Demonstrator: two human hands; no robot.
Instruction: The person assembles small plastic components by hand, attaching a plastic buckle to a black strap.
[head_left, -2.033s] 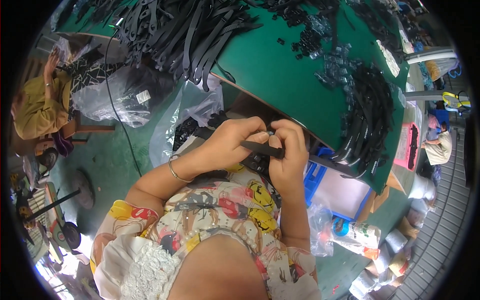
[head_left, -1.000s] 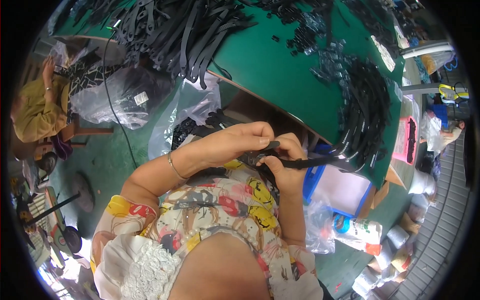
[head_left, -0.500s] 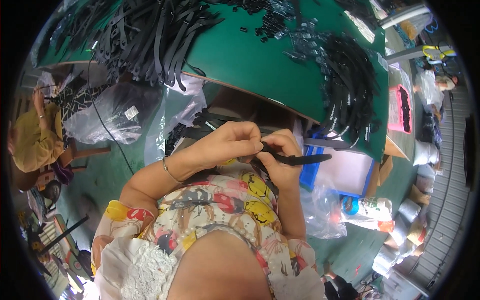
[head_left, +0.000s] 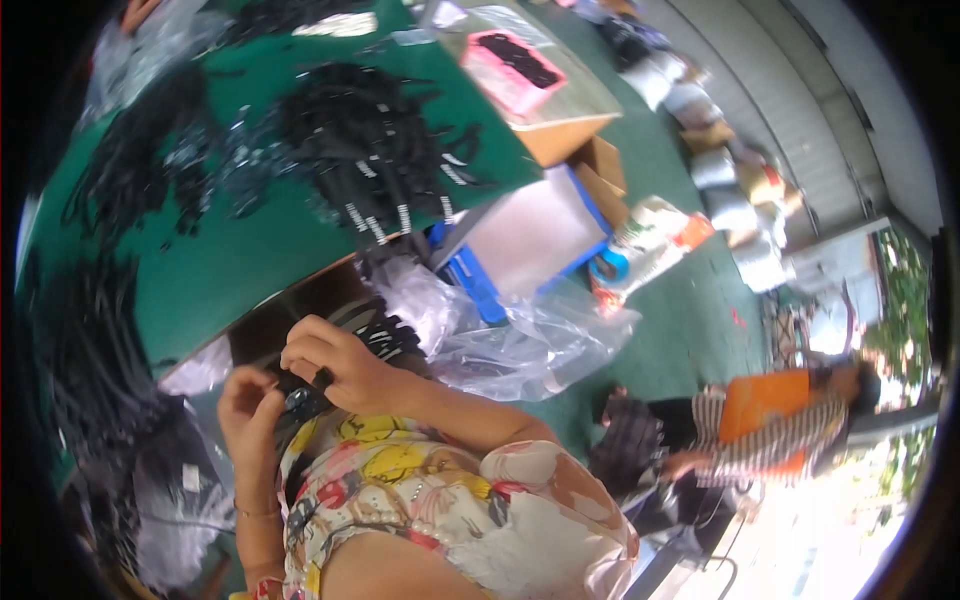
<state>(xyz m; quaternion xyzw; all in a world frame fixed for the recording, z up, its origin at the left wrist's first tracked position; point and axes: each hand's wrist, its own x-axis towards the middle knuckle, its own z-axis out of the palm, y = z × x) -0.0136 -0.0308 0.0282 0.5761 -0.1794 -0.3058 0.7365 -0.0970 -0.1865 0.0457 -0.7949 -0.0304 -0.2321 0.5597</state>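
Low in front of my body, both hands are close together over a short black strap (head_left: 310,404). My right hand (head_left: 345,365) is closed, with a black strap end showing between its curled fingers. My left hand (head_left: 248,408), a bracelet on its wrist, pinches at a small shiny dark piece (head_left: 293,399) beside the strap; blur hides its exact shape. Behind my hands, more black straps (head_left: 385,332) lie at the table's near edge. On the green table (head_left: 240,290) a pile of black straps with white lettering (head_left: 365,150) spreads out, next to clear and dark small plastic pieces (head_left: 245,165).
More black straps (head_left: 85,340) hang over the table's left part. To the right are a blue tray (head_left: 590,205), crumpled clear plastic bags (head_left: 540,345) and a pink bin (head_left: 510,75) of small black parts. A person in an orange and striped top (head_left: 770,415) is farther right.
The view has swung to the right, bringing another person into sight. The strap that stuck out to the right of my hands is now mostly hidden; my hands stay close together.
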